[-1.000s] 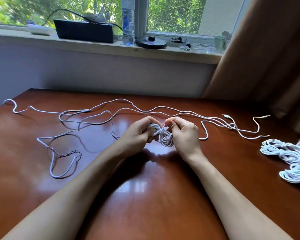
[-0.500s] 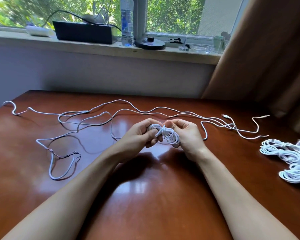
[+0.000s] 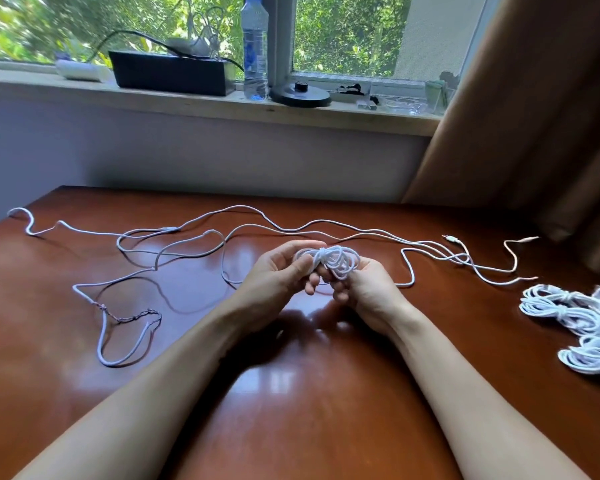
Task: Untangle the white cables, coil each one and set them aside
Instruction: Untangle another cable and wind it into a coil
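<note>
Over the bench (image 3: 291, 403), in front of the loose white cables (image 3: 291, 226) and left of the done coils (image 3: 568, 313), your left hand (image 3: 278, 277) and right hand (image 3: 366, 291) pinch a little coil (image 3: 336, 263) with curled fingers (image 3: 340, 295); it looks soft, light and springy, so hold its tied middle.

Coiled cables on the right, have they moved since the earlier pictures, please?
No; the coiled cables stay right of the loose cable's plug, as before.

On my feed, the left forearm (image 3: 153, 375) and the right forearm (image 3: 465, 393) are bare to the bottom edge of the frame. The left hand (image 3: 278, 275) and right hand (image 3: 364, 289) at centre are bare too.
</note>
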A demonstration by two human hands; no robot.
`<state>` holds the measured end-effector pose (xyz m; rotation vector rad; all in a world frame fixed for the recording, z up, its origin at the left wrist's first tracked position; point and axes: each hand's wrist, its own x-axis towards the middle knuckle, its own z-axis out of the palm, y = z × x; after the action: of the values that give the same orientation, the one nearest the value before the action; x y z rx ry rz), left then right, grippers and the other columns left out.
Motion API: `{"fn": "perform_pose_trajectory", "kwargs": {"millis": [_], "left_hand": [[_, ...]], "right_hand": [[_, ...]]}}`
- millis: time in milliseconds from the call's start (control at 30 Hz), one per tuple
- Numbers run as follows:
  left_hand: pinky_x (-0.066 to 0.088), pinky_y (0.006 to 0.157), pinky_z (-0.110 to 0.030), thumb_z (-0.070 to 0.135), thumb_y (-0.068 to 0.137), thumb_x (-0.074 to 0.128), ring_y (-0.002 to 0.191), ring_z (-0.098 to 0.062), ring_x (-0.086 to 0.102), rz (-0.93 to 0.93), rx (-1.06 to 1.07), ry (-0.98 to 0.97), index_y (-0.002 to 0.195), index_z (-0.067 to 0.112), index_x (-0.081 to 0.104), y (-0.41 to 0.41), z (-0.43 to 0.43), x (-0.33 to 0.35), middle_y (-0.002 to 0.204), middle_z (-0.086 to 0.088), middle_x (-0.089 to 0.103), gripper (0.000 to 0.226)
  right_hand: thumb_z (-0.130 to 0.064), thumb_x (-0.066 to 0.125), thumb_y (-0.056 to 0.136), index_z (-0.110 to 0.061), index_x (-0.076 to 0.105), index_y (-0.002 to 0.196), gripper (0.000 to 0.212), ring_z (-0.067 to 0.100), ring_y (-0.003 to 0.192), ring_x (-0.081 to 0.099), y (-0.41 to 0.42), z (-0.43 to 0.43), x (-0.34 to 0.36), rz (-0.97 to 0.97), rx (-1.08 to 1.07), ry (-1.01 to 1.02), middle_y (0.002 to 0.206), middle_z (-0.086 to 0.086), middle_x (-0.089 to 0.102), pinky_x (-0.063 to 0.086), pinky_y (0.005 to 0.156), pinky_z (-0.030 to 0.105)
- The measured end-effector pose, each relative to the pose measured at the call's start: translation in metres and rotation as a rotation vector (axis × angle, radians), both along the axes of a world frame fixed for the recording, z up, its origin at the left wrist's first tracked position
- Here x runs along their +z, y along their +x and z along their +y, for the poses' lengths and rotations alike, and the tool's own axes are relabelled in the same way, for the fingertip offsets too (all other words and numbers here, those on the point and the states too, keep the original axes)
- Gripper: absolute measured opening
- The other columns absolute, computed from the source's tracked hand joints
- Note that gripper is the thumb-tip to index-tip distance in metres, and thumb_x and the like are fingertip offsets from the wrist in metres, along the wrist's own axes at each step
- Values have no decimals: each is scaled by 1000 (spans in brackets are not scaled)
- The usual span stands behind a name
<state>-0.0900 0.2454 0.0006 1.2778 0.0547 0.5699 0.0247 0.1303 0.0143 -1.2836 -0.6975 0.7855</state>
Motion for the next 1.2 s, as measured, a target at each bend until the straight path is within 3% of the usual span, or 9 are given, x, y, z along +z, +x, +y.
{"fn": "perform_pose_trajectory", "kwargs": {"millis": [300, 533, 700, 833, 1000, 1200], "left_hand": [[54, 59, -25, 6, 81, 76, 62, -18, 63, 73, 72, -15, 113, -5, 60, -3, -4, 8, 80, -19, 68, 38], [51, 52, -25, -5, 95, 61, 52, -16, 57, 156, 178, 110, 101, -3, 60, -1, -4, 9, 74, -16, 67, 7], [40, 51, -20, 4, 92, 64, 50, -12, 46, 136, 241, 132, 98, 2, 64, 0, -4, 12, 73, -12, 63, 6], [37, 52, -21, 21, 84, 64, 53, -13, 43, 132, 280, 98, 98, 8, 65, 0, 0, 12, 76, -15, 58, 19], [45, 55, -25, 18, 88, 65, 54, -17, 48, 137, 371, 158, 102, 10, 66, 1, 6, 9, 72, -7, 61, 16], [55, 60, -26, 4, 93, 68, 65, -13, 61, 148, 471, 216, 105, 0, 66, 2, 6, 6, 81, -13, 66, 13]], "right_hand": [[-2, 64, 93, -6, 67, 79, 15, 3, 45, 43, -3, 1, 0, 79, -32, -8, 62, 0, 63, 37, 40, 15], [-1, 66, 91, -2, 69, 84, 8, 6, 50, 43, -5, 3, 0, 105, -37, -17, 67, 6, 62, 38, 42, 15], [-14, 65, 93, -3, 69, 89, 13, 7, 55, 49, 0, 2, -1, 131, 17, -25, 74, 6, 61, 46, 49, 15], [-12, 64, 97, -4, 72, 95, 12, 5, 60, 58, -2, 3, 0, 158, 54, -21, 77, 4, 67, 53, 59, 15], [-9, 68, 92, 1, 71, 101, 14, 9, 64, 67, -8, 4, 3, 213, 29, 6, 79, 8, 72, 58, 65, 18], [-9, 71, 89, -1, 71, 90, 8, 9, 56, 67, -9, 2, 8, 272, -50, -9, 73, 8, 71, 57, 56, 17]]}}
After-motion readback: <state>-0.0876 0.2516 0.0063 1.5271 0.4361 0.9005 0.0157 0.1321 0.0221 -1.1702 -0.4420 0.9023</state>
